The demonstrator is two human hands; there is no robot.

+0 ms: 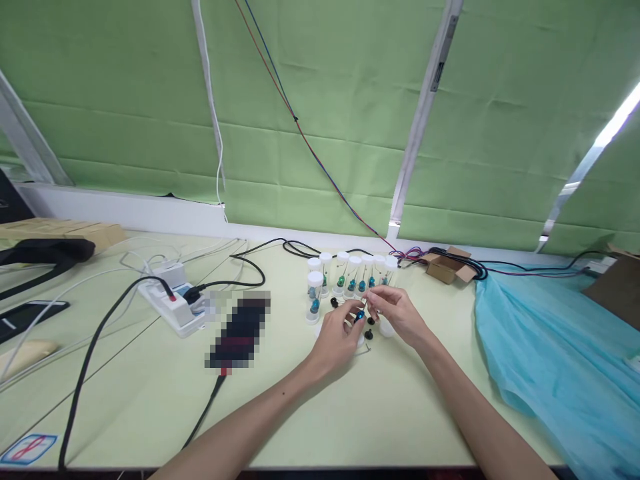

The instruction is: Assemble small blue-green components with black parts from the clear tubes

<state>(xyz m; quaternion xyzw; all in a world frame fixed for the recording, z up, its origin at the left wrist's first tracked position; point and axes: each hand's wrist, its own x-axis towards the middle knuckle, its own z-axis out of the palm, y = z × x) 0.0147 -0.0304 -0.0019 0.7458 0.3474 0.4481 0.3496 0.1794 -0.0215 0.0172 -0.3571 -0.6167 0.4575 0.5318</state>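
Note:
My left hand is closed, its fingertips pinching a small shiny blue piece. Close against it, my right hand pinches a thin dark rod, whose lower end meets the blue piece; whether the two are joined I cannot tell. Small black pieces lie on the table below and beside my fingers. A thin bent metal rod rests just in front of them. Behind my hands stand several clear vials with white caps, holding blue or green pieces and thin rods.
A pale table spans the view. On the left are a white power strip with cables and a pixelated dark device on a cable. A small cardboard box stands at the back right, near blue sheeting.

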